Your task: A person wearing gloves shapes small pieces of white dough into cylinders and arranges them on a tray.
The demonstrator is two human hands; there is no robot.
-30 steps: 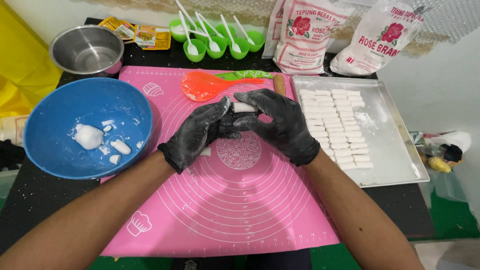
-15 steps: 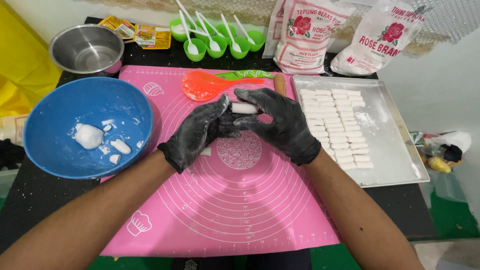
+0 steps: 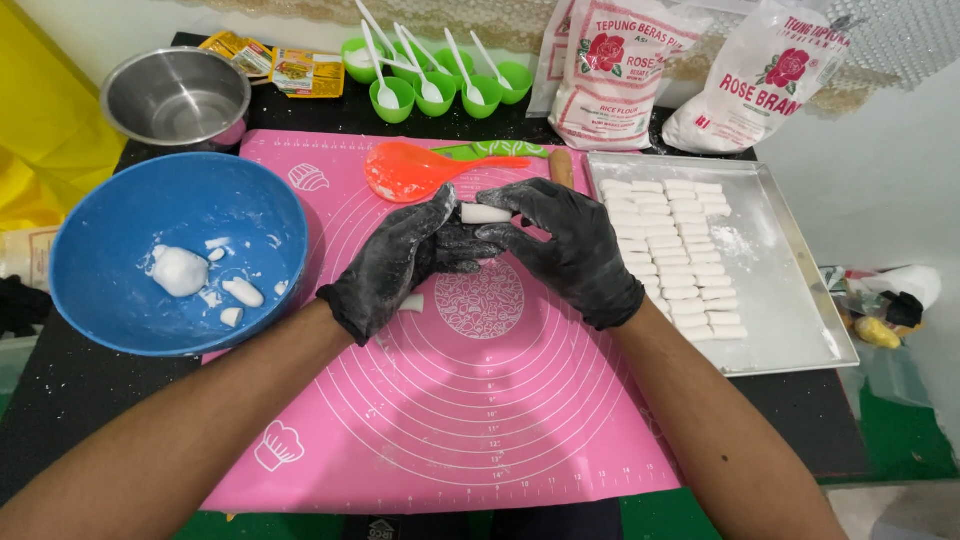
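Head view: the left hand (image 3: 395, 265) and the right hand (image 3: 570, 250), both in black gloves dusted with white flour, meet above the pink mat (image 3: 480, 420) and together pinch a small white dough piece (image 3: 485, 213) between their fingertips, so both are closed on it. The dough piece sits at the top of the two hands, raised off the mat, just below an orange scoop (image 3: 410, 172) that lies on the mat's far edge. Another small bit of dough (image 3: 410, 302) lies on the mat under the left hand. To the right, touching the mat's edge, a metal tray (image 3: 790, 300) holds rows of white dough sticks (image 3: 675, 255). To the left a blue bowl (image 3: 120, 300) holds a few dough lumps. Farther back on the bench stand a steel pot (image 3: 180, 95), green cups (image 3: 440, 85) with white spoons, and two flour bags (image 3: 620, 70).
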